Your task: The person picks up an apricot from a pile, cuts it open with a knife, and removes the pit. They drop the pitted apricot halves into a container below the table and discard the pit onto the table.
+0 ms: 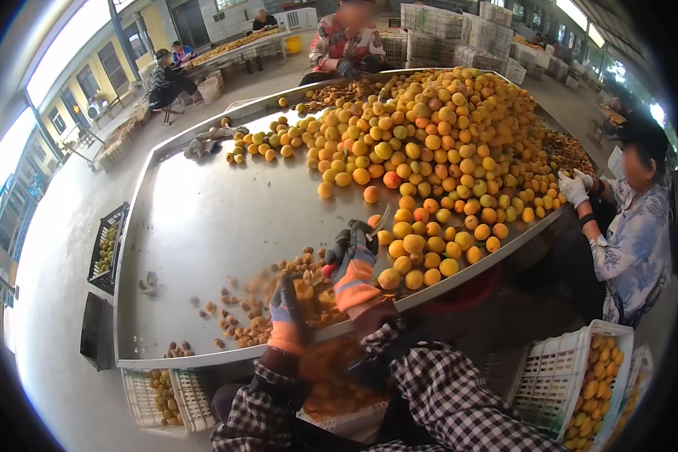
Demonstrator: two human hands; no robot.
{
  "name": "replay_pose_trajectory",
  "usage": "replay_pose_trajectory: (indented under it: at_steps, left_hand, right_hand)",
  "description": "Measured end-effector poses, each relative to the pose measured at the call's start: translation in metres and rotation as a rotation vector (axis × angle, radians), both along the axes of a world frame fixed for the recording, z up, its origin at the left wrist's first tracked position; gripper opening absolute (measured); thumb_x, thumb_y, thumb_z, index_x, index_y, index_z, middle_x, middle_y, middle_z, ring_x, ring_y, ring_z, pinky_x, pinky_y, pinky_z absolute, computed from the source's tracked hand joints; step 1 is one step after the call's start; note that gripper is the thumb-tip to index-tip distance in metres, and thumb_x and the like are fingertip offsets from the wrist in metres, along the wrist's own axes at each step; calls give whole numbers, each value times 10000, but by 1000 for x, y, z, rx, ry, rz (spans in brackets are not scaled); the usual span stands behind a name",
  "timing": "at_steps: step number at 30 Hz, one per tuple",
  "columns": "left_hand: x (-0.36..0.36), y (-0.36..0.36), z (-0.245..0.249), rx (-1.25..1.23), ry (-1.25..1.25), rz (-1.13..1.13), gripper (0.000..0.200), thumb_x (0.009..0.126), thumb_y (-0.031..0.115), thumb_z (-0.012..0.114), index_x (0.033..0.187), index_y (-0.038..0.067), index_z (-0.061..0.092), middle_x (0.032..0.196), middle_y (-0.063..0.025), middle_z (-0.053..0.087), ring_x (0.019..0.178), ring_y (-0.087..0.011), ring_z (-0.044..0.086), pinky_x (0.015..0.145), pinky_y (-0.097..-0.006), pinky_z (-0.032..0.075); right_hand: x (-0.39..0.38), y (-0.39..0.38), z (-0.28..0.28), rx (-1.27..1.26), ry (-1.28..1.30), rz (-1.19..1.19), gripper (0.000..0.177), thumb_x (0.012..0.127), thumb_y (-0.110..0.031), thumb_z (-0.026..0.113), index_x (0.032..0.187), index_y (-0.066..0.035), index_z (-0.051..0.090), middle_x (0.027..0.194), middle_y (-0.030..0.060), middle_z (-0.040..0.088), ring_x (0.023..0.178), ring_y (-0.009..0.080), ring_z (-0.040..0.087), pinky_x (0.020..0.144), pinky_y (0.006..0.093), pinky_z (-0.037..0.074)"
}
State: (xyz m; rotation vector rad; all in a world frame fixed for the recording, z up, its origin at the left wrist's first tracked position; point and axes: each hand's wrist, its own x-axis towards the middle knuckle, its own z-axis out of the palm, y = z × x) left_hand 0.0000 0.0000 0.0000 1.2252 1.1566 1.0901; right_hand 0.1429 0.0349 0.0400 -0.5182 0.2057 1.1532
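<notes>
My right hand (354, 265), in an orange and grey glove, is closed round a small knife (382, 219) beside the near edge of the fruit heap. The blade points up and away, and a bit of red shows at the fingers. My left hand (285, 315), gloved alike, is low at the table's near edge, smeared by motion. Whether it holds anything is unclear; a blurred orange piece (304, 290) shows beside it. Round yellow-orange fruit (429, 151) forms a big heap on the metal table (196, 226). Brown pits (252, 328) lie scattered around my left hand.
A person (346, 41) sits across the table, another with white gloves (629, 226) at its right. Crates of fruit stand below, at lower right (557, 373) and lower left (192, 399); a black crate (107, 248) is left. Grey gloves (212, 141) lie at the far left edge.
</notes>
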Motion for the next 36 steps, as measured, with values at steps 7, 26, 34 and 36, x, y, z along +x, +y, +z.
replay_pose_trajectory:
  at_steps: [7,26,34,36]
  left_hand:
    - [-4,-6,34,-250,-339,26,573,945,574,380,1117,65,579,861,-59,620,730,-182,626,655,-295,536]
    - [-8,-42,55,-20,-98,-524,314,910,196,585,1155,0,606,1024,-92,667,943,-157,623,823,-292,504]
    - [-3,-34,35,-43,-27,-522,324,941,180,534,1191,-23,572,1012,-114,676,943,-177,642,807,-301,520]
    - [-2,-33,34,-33,-9,-532,329,931,161,556,1209,-14,563,1037,-115,670,952,-173,638,802,-295,522]
  right_hand:
    - [10,-5,-1,43,-801,195,80,873,-80,621,951,-98,612,668,-44,547,490,57,478,426,206,390]
    - [138,-38,2,-605,-2313,556,293,801,-252,659,1085,-189,626,1009,109,663,941,318,624,788,403,501]
    - [119,-56,-7,-465,-2532,1155,310,835,-166,581,1145,-171,590,1094,131,647,1045,311,611,860,394,494]
    - [116,-62,5,-479,-2506,1180,303,839,-191,585,1141,-166,591,1094,136,646,1045,317,607,863,394,492]
